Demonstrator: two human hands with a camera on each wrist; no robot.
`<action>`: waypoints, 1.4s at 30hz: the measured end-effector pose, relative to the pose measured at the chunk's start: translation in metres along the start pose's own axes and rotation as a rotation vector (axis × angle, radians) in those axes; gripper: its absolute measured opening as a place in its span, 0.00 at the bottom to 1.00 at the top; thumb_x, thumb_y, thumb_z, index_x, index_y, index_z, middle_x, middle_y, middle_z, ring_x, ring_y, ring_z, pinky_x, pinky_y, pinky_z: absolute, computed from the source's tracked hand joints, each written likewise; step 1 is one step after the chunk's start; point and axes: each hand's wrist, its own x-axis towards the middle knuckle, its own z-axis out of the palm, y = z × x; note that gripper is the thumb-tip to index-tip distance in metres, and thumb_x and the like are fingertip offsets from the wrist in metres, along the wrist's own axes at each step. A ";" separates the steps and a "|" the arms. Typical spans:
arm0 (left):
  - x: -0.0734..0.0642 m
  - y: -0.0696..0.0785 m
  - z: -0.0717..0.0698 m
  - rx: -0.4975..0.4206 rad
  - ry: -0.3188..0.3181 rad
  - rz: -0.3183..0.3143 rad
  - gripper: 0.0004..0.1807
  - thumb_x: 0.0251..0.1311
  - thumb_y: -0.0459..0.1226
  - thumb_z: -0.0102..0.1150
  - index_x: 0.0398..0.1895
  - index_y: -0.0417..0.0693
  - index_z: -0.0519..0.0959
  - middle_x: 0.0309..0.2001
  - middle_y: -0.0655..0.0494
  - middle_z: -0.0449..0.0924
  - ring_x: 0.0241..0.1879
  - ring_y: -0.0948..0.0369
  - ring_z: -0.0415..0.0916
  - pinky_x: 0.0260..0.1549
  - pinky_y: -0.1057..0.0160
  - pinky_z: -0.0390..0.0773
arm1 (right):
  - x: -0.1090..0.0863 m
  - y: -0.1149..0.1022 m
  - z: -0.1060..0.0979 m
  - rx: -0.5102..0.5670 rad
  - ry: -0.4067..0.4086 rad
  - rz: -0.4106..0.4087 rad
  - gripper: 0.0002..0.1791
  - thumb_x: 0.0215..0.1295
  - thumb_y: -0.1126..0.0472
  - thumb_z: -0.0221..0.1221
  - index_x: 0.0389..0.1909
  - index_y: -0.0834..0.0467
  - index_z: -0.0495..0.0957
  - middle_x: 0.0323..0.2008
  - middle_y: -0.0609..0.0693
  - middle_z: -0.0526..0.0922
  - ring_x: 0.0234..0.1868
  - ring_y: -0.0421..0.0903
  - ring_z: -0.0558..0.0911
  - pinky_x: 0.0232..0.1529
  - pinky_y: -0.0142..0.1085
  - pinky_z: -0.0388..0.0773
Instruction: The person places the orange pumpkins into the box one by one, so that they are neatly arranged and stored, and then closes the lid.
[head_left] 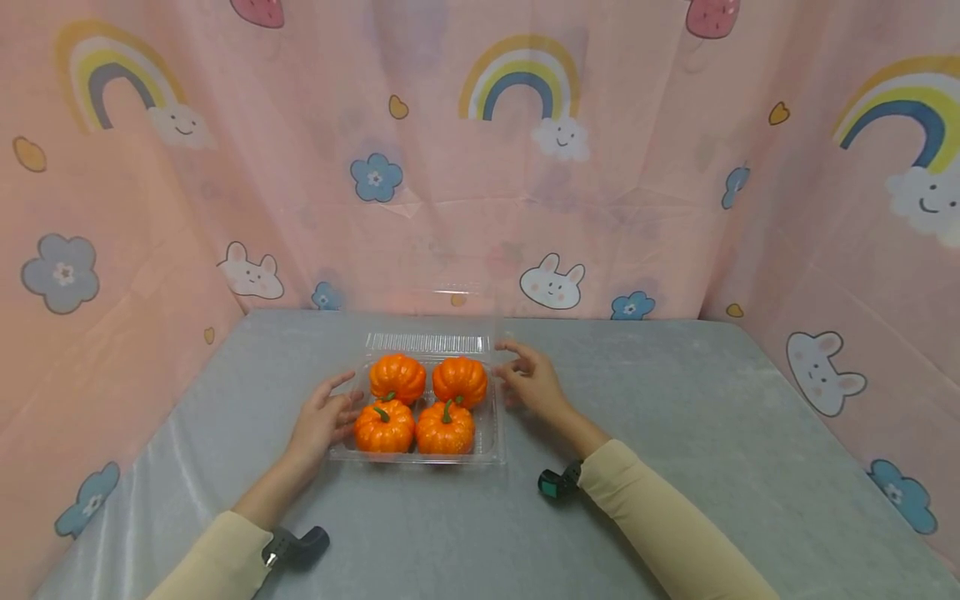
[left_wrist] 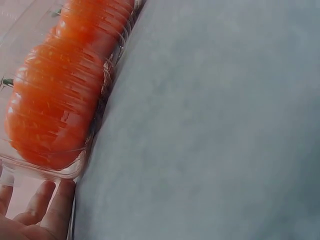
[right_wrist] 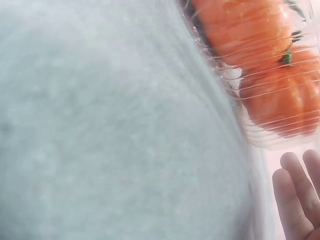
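A clear plastic clamshell box (head_left: 489,433) lies on the table with several small orange pumpkins (head_left: 446,428) in it, green stems showing. Its transparent lid (head_left: 427,342) appears raised at the back, though its outline is faint. At the box's left side is my left hand (head_left: 318,423), fingers extended along the wall; the left wrist view puts the fingertips (left_wrist: 66,186) at the box's edge. My right hand (head_left: 534,385) is by the back right corner, fingers loosely bent. In the right wrist view its fingertips (right_wrist: 283,176) stand slightly apart from the ribbed wall.
A grey cloth covers the table (head_left: 675,467). Behind and at both sides hangs a pink curtain (head_left: 450,225) printed with rainbows, rabbits and flowers. Dark bands (head_left: 558,483) sit on both wrists, below beige sleeves.
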 end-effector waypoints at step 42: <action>-0.014 0.016 -0.013 -0.055 -0.066 0.071 0.29 0.74 0.49 0.31 0.75 0.52 0.51 0.70 0.40 0.61 0.57 0.48 0.74 0.43 0.64 0.82 | -0.017 0.005 -0.022 -0.123 -0.253 0.016 0.27 0.72 0.63 0.48 0.69 0.44 0.65 0.53 0.60 0.78 0.41 0.52 0.82 0.36 0.39 0.83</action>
